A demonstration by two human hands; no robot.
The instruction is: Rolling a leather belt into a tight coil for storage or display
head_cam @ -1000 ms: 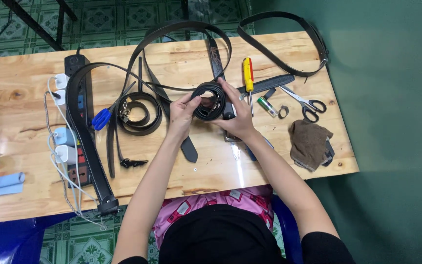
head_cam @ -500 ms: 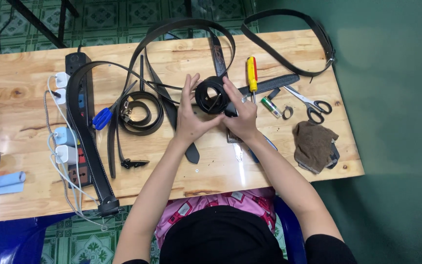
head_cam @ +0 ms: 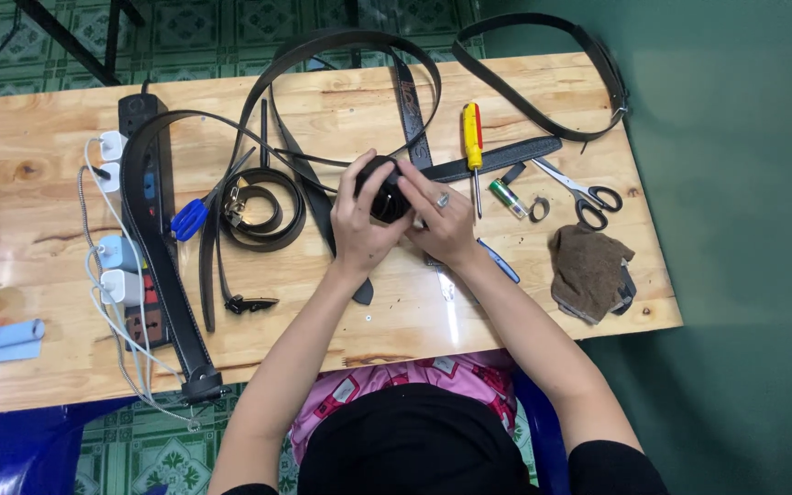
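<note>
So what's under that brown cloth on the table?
The brown cloth lies crumpled on the wooden table, near the scissors. A dark grey edge pokes out on its right side. What that thing is cannot be seen; the cloth covers the rest.

- The rolled black leather belt (head_cam: 385, 197) sits mid-table between the left hand (head_cam: 359, 225) and right hand (head_cam: 442, 220).
- The yellow-handled screwdriver (head_cam: 472, 147) lies right of it.
- The steel black-handled scissors (head_cam: 584, 192) lie farther right, behind the brown cloth (head_cam: 588, 270).
- The black power strip (head_cam: 144, 211) lies far left.
</note>
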